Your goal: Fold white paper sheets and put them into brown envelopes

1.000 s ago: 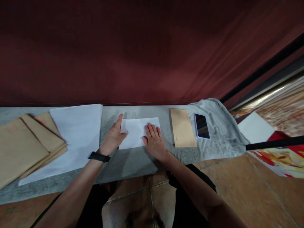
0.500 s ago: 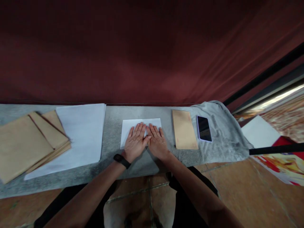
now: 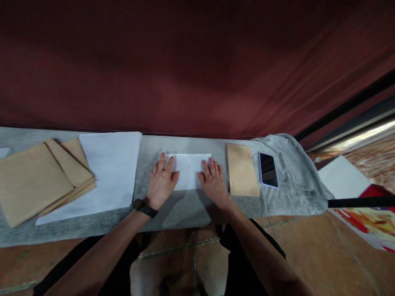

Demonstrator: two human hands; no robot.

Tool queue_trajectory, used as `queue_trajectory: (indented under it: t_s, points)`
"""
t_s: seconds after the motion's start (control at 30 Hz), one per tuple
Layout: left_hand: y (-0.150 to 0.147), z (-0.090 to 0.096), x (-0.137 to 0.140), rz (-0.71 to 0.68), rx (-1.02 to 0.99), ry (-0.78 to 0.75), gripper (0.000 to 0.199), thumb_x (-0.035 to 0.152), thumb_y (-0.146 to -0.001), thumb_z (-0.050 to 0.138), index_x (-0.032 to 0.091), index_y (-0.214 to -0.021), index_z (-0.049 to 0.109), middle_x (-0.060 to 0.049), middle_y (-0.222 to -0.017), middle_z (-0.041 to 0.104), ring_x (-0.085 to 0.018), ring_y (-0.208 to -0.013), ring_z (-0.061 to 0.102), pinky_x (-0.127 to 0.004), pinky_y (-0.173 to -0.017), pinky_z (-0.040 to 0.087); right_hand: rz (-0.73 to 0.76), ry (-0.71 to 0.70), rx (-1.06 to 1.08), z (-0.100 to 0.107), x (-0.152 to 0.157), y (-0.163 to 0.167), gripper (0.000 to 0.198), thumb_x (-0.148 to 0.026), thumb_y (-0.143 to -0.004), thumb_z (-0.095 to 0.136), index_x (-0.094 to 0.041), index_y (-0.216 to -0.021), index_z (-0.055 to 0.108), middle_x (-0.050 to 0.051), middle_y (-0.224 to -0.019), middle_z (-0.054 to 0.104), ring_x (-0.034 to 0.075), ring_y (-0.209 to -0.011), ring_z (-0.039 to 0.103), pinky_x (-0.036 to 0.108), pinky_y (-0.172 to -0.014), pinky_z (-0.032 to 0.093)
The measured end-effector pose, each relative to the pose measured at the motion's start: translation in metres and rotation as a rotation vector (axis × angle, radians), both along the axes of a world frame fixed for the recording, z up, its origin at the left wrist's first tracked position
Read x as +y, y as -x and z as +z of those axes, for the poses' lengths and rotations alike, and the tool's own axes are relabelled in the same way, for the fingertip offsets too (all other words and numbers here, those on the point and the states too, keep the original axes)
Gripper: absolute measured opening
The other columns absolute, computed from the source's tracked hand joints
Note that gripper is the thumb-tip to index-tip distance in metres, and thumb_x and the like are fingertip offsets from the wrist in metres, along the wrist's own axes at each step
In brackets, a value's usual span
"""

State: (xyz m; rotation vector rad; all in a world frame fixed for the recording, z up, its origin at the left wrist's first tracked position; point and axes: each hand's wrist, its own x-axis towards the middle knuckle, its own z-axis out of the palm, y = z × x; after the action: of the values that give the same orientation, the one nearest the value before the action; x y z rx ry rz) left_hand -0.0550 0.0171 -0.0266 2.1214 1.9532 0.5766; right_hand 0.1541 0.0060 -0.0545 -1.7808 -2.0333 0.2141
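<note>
A white folded-looking sheet of paper (image 3: 189, 170) lies flat on the grey cloth in front of me. My left hand (image 3: 162, 181) rests on its left end, fingers spread, a dark band on the wrist. At the right end of the paper lies my right hand (image 3: 212, 181), also spread and palm down. Both hands cover the paper's ends, and its middle shows between them. Just right of my right hand is a brown envelope (image 3: 243, 169).
A phone (image 3: 268, 169) in a purple case lies right of the envelope. On the left, several large brown envelopes (image 3: 33, 176) overlap a stack of white paper (image 3: 112, 168). Grey cloth (image 3: 293, 176) covers the narrow surface, and a dark red curtain (image 3: 185, 82) hangs behind it.
My hands have moved apart from the middle of the paper, the left one to its left end and the right one to its right end.
</note>
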Motion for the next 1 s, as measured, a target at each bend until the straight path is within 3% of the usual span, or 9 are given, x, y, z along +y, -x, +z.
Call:
queue_trajectory:
  t_s: [0.3,0.4,0.6,0.73,1.0]
  points:
    - [-0.002,0.008,-0.008,-0.029,0.097,0.023,0.048,0.034,-0.095,0.047,0.021,-0.140,0.058,-0.014,-0.153,0.052,-0.041,-0.132,0.048,-0.060,-0.107,0.040,0.026,0.005,0.014,0.004,0.001,0.007,0.056,-0.030,-0.104,0.043,-0.012,-0.156,0.040,0.017,-0.165,0.033,0.032,-0.154,0.029,0.059,-0.125,0.021]
    - [-0.008,0.004,-0.011,-0.046,0.031,-0.020,0.048,0.036,-0.098,0.043,0.021,-0.140,0.058,-0.014,-0.155,0.050,-0.040,-0.137,0.046,-0.061,-0.112,0.034,0.109,0.050,-0.033,0.006,-0.001,0.019,0.054,-0.030,-0.106,0.038,-0.012,-0.157,0.039,0.014,-0.166,0.032,0.029,-0.155,0.028,0.055,-0.126,0.022]
    - [-0.031,-0.011,-0.004,-0.286,-0.093,-0.021,0.056,0.037,-0.101,0.035,0.019,-0.153,0.047,-0.010,-0.162,0.042,-0.029,-0.154,0.029,-0.052,-0.127,0.016,0.244,0.102,-0.128,0.009,-0.004,0.034,0.055,-0.025,-0.106,0.033,-0.012,-0.159,0.034,0.012,-0.166,0.032,0.028,-0.154,0.028,0.053,-0.127,0.018]
    - [-0.038,-0.018,0.006,-0.271,-0.123,0.019,0.063,0.044,-0.102,0.034,0.013,-0.155,0.042,-0.014,-0.162,0.040,-0.029,-0.155,0.027,-0.050,-0.128,0.012,0.250,0.100,-0.159,0.011,0.000,0.034,0.058,-0.022,-0.104,0.033,-0.014,-0.162,0.028,0.011,-0.168,0.028,0.029,-0.155,0.026,0.053,-0.127,0.017]
    - [-0.035,-0.020,0.021,-0.251,-0.104,-0.014,0.065,0.047,-0.101,0.037,0.011,-0.154,0.044,-0.017,-0.162,0.038,-0.031,-0.155,0.026,-0.052,-0.127,0.012,0.188,0.080,-0.141,0.006,0.011,0.034,0.055,-0.028,-0.107,0.034,-0.014,-0.160,0.033,0.010,-0.166,0.033,0.030,-0.154,0.028,0.053,-0.127,0.017]
